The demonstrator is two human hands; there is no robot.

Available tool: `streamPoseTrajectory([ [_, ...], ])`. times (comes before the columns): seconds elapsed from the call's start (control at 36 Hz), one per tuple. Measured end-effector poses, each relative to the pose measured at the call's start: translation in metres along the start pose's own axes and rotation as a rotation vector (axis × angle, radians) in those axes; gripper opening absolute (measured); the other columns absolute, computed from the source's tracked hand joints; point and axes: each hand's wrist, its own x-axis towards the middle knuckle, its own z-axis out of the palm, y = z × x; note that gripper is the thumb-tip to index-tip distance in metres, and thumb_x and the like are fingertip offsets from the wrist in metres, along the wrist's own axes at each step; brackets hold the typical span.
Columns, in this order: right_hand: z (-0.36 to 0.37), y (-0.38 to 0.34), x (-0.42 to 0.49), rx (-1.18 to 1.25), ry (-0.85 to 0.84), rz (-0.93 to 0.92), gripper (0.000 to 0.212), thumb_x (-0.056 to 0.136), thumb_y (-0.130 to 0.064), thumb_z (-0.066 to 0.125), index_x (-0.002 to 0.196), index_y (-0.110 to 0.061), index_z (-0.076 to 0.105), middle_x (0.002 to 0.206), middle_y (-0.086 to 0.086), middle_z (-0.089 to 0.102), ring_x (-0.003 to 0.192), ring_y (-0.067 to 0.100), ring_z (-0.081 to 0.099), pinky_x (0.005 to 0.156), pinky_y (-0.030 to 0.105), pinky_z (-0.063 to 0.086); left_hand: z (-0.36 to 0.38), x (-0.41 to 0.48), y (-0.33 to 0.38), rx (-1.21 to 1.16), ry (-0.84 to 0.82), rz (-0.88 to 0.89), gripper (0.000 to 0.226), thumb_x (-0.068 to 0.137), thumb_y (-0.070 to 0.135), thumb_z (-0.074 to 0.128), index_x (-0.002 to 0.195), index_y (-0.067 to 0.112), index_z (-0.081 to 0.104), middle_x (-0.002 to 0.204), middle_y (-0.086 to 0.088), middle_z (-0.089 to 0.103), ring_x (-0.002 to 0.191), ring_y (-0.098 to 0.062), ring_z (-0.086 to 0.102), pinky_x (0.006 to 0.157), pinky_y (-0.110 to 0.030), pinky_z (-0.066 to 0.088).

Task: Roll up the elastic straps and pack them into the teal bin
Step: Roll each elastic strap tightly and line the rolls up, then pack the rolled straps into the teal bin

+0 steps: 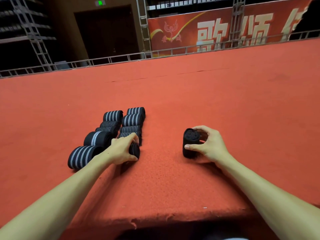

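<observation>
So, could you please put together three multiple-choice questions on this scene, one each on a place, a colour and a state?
1. Where is the roll in the right hand, relative to the rows of rolls?
A. On top of them
B. To their right, apart
C. To their left

2. What colour are the stripes on the rows' rolls?
A. Grey
B. Yellow
C. Green

3. How is the right hand's roll set?
A. Unrolled flat
B. Lying on its side
C. Upright on its end

Answers:
1 B: bare carpet shows between it and the rows.
2 A: pale grey bands run across the black.
3 C: its spiral end faces up.
</observation>
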Motion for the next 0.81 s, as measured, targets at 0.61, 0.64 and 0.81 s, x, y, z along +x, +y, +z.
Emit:
streamPoseTrajectory([
  [0.61, -0.113, 0.002, -0.057, -0.031, 0.130, 0.011, 0.058, 0.055, -0.008, 0.094, 0.101, -0.032, 0.068, 0.098, -0.008, 0.073, 0.095, 0.015, 0.066, 0.093, 0.039, 0.055, 0.021, -0.002, 0.182, -0.546, 0.092, 0.095, 0.040, 0.060, 0.017, 0.094, 0.095, 0.022, 0.074, 0.084, 0.006, 0.071, 0.075, 0.002, 0.060, 0.079, -0.020, 0.049],
  [0.64, -0.120, 0.003, -0.060, -0.034, 0.144, 0.008, 0.058, 0.055, -0.008, 0.094, 0.101, -0.032, 0.068, 0.098, -0.008, 0.073, 0.095, 0.015, 0.066, 0.093, 0.039, 0.055, 0.021, -0.002, 0.194, -0.596, 0.091, 0.090, 0.038, 0.061, 0.015, 0.094, 0.094, 0.020, 0.074, 0.082, 0.007, 0.071, 0.070, 0.005, 0.059, 0.076, -0.017, 0.049],
  [0.81, -0.164, 0.005, -0.085, -0.053, 0.222, -0.008, 0.056, 0.057, -0.008, 0.094, 0.102, -0.029, 0.068, 0.098, -0.010, 0.070, 0.094, 0.012, 0.064, 0.088, 0.028, 0.052, 0.032, -0.001, 0.261, -0.779, 0.033, 0.040, 0.035, 0.060, 0.010, 0.093, 0.088, 0.017, 0.073, 0.079, 0.001, 0.070, 0.073, -0.011, 0.061, 0.077, -0.032, 0.055],
])
